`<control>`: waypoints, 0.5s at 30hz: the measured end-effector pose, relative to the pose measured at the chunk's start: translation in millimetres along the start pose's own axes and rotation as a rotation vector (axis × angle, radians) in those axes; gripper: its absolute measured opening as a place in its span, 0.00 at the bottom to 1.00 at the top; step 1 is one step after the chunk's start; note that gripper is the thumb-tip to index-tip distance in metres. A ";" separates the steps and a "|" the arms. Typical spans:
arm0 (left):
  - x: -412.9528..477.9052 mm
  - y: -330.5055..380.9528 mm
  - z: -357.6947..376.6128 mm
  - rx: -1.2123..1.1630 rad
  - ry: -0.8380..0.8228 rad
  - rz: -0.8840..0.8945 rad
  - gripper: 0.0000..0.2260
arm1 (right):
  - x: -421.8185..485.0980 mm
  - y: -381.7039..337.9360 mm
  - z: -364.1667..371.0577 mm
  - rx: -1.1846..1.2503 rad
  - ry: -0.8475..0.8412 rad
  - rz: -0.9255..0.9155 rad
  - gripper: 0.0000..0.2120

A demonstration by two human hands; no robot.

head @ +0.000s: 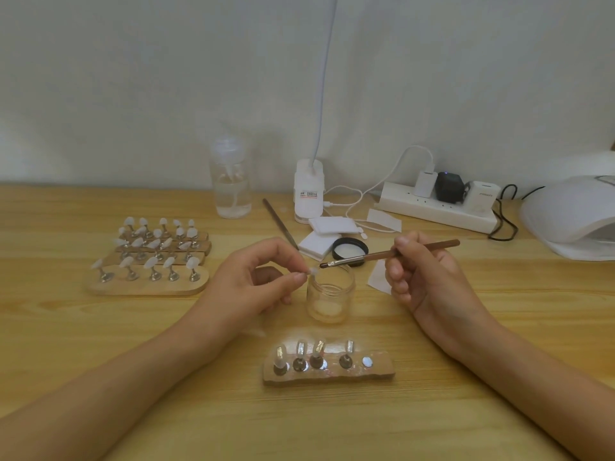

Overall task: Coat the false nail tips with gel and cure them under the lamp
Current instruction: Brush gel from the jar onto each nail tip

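We paint gel: left hand (256, 277) pinches a tip (312, 270), right hand (422, 277) grips the brush (376, 256). Next we need soft strokes, then the lamp (572, 214).

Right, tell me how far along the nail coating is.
Done: the jar is open, its lid set behind it. In hand: the left hand pinches one nail tip while the right hand holds the brush at it. Left: curing under the lamp; whether the racked tips are coated cannot be told.
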State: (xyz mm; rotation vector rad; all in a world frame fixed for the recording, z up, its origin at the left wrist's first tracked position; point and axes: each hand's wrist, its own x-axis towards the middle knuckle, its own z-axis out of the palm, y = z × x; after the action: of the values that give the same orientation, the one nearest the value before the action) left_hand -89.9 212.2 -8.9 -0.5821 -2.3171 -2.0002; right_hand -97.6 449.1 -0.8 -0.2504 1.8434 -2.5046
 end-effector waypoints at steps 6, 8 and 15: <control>0.6 -0.6 0.1 0.000 -0.006 0.003 0.07 | 0.2 2.0 1.7 -0.037 -0.014 -0.026 0.08; 0.9 -0.9 0.1 0.002 -0.003 0.001 0.07 | 0.3 2.0 0.9 -0.035 0.005 -0.029 0.08; 0.2 0.7 0.1 -0.004 0.002 -0.003 0.06 | -0.3 2.0 2.1 -0.027 -0.042 -0.060 0.09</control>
State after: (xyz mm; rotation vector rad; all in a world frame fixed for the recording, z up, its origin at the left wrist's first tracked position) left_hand -89.8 212.4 -8.2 -0.5768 -2.3150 -2.0068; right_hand -97.1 446.5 -2.1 -0.3607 1.8827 -2.4935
